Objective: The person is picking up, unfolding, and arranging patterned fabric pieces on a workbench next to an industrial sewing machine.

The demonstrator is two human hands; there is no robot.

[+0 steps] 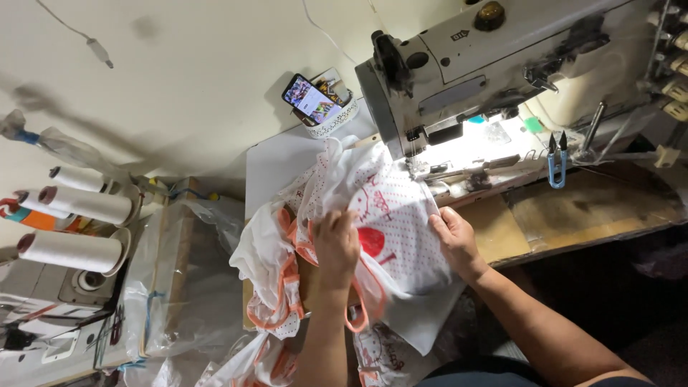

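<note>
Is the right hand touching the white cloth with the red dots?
Touching. In the head view, the right hand lies flat on the edge of the white dotted cloth, fingers pressing it down on the table near the sewing machine.

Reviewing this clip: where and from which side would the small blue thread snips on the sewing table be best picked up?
Probably by the blue looped handle end of the thread snips, coming from the table's front edge, nearest the right hand. The dark blade tips point away toward the sewing machine, so the handle faces the person and lies clear on the wooden table.
</note>
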